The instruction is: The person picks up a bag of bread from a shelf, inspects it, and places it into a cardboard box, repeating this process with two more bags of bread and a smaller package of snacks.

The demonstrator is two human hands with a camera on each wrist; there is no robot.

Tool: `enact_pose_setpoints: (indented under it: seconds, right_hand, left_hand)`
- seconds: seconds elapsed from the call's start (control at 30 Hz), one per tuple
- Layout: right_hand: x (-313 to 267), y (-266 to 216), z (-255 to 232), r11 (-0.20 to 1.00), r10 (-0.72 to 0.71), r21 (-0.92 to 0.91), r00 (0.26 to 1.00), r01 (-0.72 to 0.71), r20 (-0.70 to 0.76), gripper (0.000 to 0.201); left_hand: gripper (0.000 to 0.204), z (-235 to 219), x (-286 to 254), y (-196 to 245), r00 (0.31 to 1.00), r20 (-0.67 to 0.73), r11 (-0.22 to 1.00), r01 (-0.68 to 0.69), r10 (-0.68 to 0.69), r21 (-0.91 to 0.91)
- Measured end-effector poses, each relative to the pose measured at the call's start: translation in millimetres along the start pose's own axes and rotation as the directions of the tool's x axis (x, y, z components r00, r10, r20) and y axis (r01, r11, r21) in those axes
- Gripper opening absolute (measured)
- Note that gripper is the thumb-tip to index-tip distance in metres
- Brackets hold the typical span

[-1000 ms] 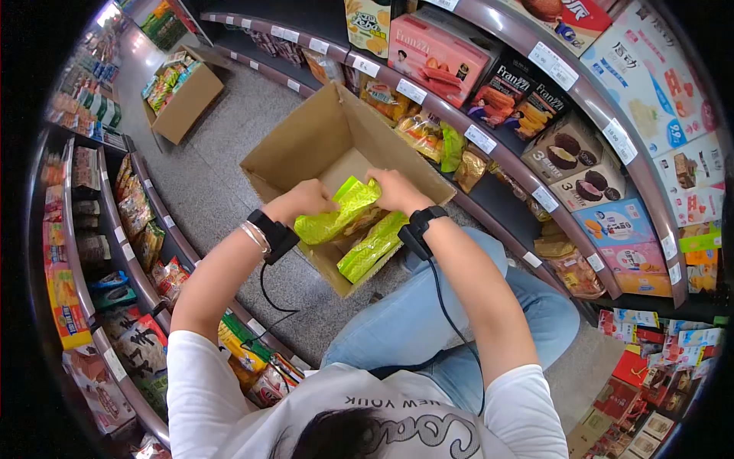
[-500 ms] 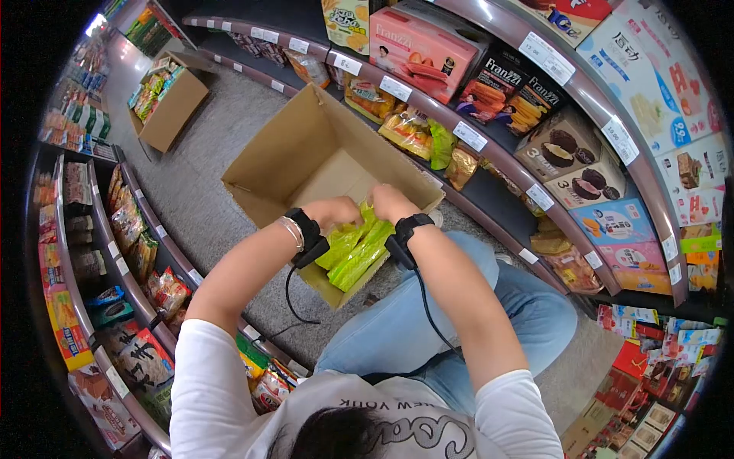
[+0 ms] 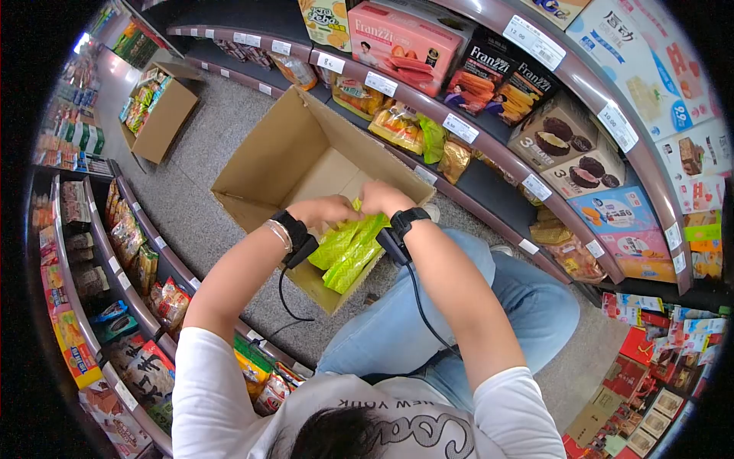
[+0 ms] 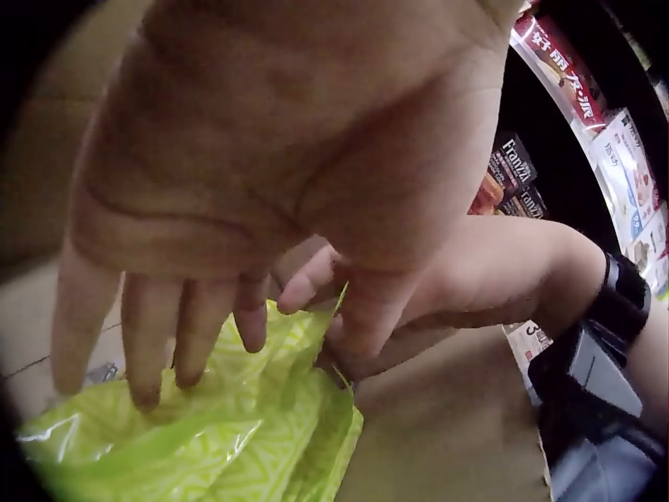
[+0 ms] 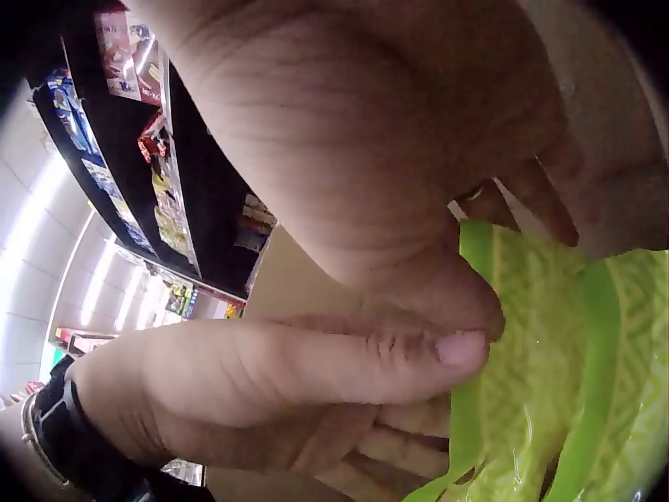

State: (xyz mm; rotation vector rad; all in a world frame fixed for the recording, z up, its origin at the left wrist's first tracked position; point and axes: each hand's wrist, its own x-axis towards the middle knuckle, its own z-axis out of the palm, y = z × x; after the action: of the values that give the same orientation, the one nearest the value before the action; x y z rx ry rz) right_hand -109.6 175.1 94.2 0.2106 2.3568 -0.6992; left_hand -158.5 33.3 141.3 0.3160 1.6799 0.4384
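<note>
Two yellow-green snack bags stand side by side in the near end of an open cardboard box (image 3: 264, 153). The nearer snack bag (image 3: 353, 262) lies along the box wall, and the other snack bag (image 3: 329, 243) is beside it, under the hands. My right hand (image 3: 384, 200) pinches the top edge of a green bag between thumb and fingers; its fingers are partly hidden behind the bag (image 5: 528, 314) in the right wrist view. With fingers extended, my left hand (image 4: 282, 157) hangs over the bag (image 4: 251, 408), fingertips right at its film, thumb spread apart.
A shelf with boxed biscuits (image 3: 405, 46) and bagged snacks (image 3: 397, 126) runs along the right. Lower shelves with packets (image 3: 168, 302) curve along the left. Another carton (image 3: 164, 115) full of packets stands on the floor (image 3: 206, 130) further off. Black cables (image 3: 428, 310) trail from the wrists.
The green bag between my hands has gone down into the box beside the other one. My left hand's fingers have loosened from it. The view has shifted slightly.
</note>
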Motion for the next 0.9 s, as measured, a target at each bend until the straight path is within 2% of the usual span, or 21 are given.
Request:
enact_pose_setpoints:
  seconds: [0.13,0.23,0.37,0.47,0.6,0.7,0.73,0.77,0.83,0.9]
  right_hand:
    - [1.6,4.0,6.9,0.995,0.022,0.097,0.995,-0.012,-0.099,0.038]
    - [-12.6,-2.6,1.7,0.98,0.028,0.198,0.977,0.014,-0.209,0.037]
    - [-35.1,-11.8,-8.9,0.91,0.05,0.392,0.902,0.137,-0.43,0.031]
    - [-23.5,-1.3,-9.1,0.764,0.019,0.542,0.827,0.35,-0.561,0.025]
    - [-90.5,-3.9,-43.6,0.5,0.079,0.558,0.607,0.662,-0.791,0.017]
    - [-147.7,7.4,-53.0,0.252,0.112,0.617,0.611,0.745,-0.783,0.014]
    - [-170.8,10.2,-55.0,0.263,0.136,0.627,0.616,0.733,-0.776,0.015]
    - [-184.1,17.8,-51.4,0.201,0.166,0.646,0.624,0.737,-0.763,0.016]
    - [-209.9,32.8,-45.2,0.072,0.22,0.67,0.643,0.739,-0.734,0.017]
    - [-235.2,51.0,-39.8,0.103,0.268,0.685,0.643,0.721,-0.718,0.019]
  left_hand:
    - [0.066,-2.0,3.7,-12.6,0.999,0.006,0.998,-0.048,0.049,-0.032]
    - [0.063,-0.9,-1.7,-21.3,0.995,-0.073,0.986,-0.071,0.06,-0.152]
    - [0.049,5.9,-30.6,-4.6,0.952,-0.224,0.909,-0.274,0.209,-0.314]
    - [0.032,14.8,-55.0,28.4,0.914,-0.302,0.784,-0.391,0.27,-0.483]
    - [0.027,27.7,-77.6,66.1,0.83,-0.338,0.54,-0.549,0.444,-0.638]
    - [0.026,55.6,-93.5,101.3,0.756,-0.406,0.352,-0.617,0.513,-0.704]
    - [0.026,67.9,-93.5,110.9,0.735,-0.442,0.293,-0.635,0.514,-0.715]
    - [0.027,80.7,-92.4,120.6,0.715,-0.476,0.233,-0.649,0.512,-0.724]
    - [0.027,107.7,-83.6,138.8,0.72,-0.468,0.179,-0.623,0.512,-0.762]
    - [0.026,134.1,-75.0,154.9,0.711,-0.465,0.17,-0.625,0.528,-0.762]
